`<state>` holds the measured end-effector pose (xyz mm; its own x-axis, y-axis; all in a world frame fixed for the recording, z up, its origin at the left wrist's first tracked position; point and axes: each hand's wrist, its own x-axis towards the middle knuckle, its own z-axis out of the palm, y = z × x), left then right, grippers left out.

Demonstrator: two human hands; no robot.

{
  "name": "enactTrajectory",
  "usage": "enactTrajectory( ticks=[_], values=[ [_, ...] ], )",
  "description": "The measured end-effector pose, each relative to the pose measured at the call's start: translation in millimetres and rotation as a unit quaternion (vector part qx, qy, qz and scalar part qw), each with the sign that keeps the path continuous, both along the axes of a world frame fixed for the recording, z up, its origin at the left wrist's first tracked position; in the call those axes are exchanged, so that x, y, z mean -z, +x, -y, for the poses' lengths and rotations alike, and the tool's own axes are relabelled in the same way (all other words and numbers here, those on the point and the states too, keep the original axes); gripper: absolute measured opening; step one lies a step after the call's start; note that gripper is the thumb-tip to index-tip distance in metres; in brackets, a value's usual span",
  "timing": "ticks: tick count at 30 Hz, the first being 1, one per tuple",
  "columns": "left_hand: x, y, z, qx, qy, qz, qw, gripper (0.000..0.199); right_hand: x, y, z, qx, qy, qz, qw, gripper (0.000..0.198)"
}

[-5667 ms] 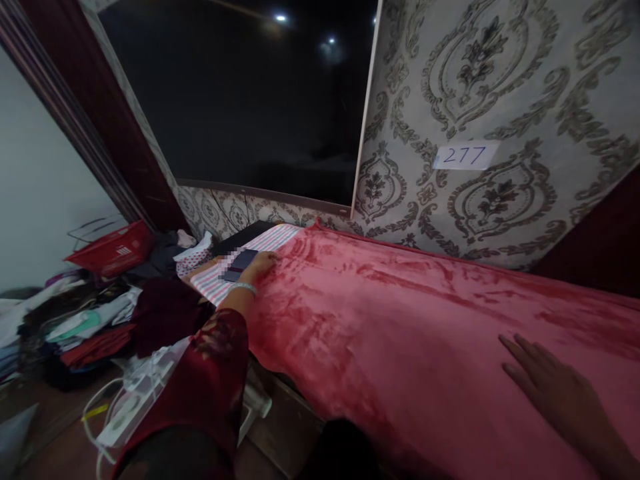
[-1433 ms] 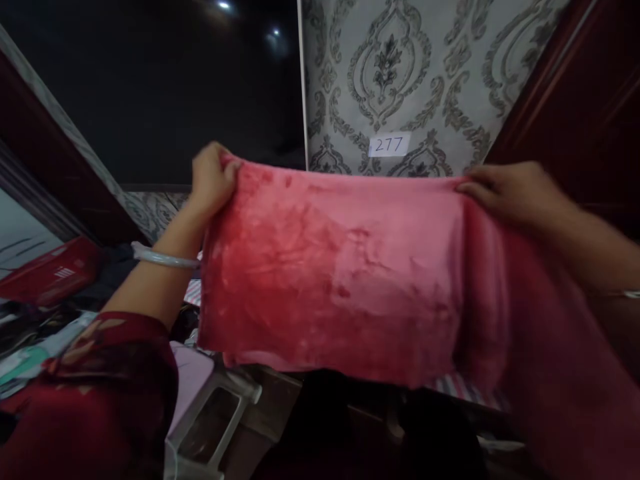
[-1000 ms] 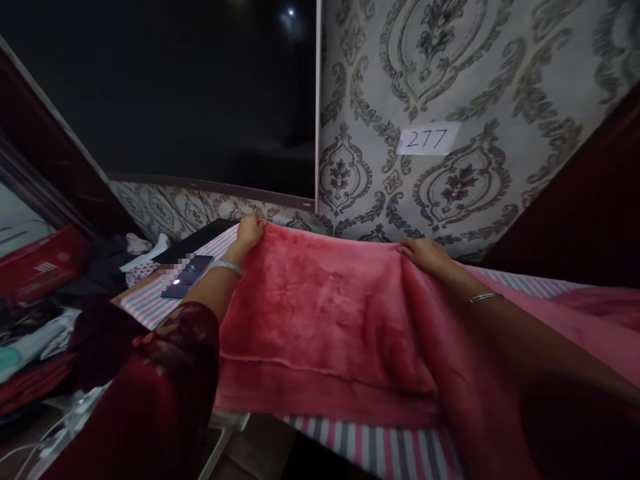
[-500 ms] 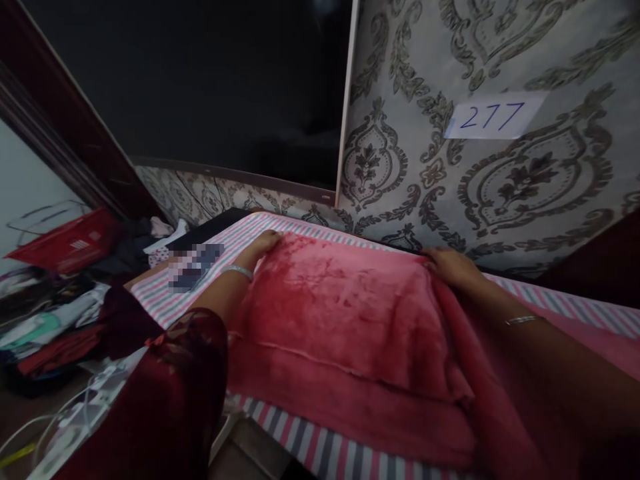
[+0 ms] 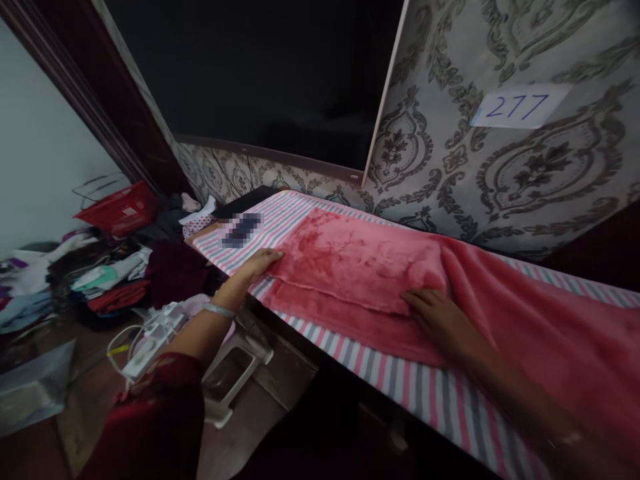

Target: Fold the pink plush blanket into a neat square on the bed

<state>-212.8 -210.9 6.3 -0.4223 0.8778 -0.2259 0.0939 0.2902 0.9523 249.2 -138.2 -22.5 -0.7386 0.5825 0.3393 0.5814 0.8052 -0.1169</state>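
A plush pink-red blanket (image 5: pixel 350 263) lies on a striped cloth, its left part folded over so that an upper layer rests on a lower one. My left hand (image 5: pixel 261 262) is closed at the near left corner of the upper layer, thumb and fingers at its edge. With fingers stretched out, my right hand (image 5: pixel 436 316) rests on the blanket beside the near edge of that layer. To its right the blanket runs on in loose, unfolded waves.
The striped cloth (image 5: pixel 385 387) covers a long table against the patterned wall. A large dark screen (image 5: pixel 265 73) hangs above. A blurred dark item (image 5: pixel 242 230) sits at the table's left end. Clothes, a red basket (image 5: pixel 120 208), a power strip (image 5: pixel 145 353) and a white stool (image 5: pixel 235 373) stand left.
Both hands have come from the blanket's far edge toward its near edge. The camera view has shifted left and back, showing more floor.
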Motion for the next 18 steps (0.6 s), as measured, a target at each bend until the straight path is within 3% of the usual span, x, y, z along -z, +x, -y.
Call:
enactTrajectory(
  ticks=[6,8,13,18],
  values=[
    [-14.1,8.2,-6.4,-0.004,-0.008,0.003,1.0,0.024,-24.1,10.2,3.4,0.1,0.019,-0.12,0.988,0.04],
    [-15.1,9.2,1.5,0.004,-0.019,-0.01,1.0,0.023,-28.9,23.0,13.0,0.1,0.032,-0.139,0.985,0.038],
    [-7.6,14.3,26.9,0.046,-0.059,-0.079,0.994,0.02,-10.3,46.9,32.7,0.01,0.003,-0.065,0.998,0.04],
    [-1.1,23.4,23.8,0.041,-0.07,-0.16,0.984,0.016,1.0,35.6,46.5,0.033,0.039,0.018,0.999,0.031]
  ],
)
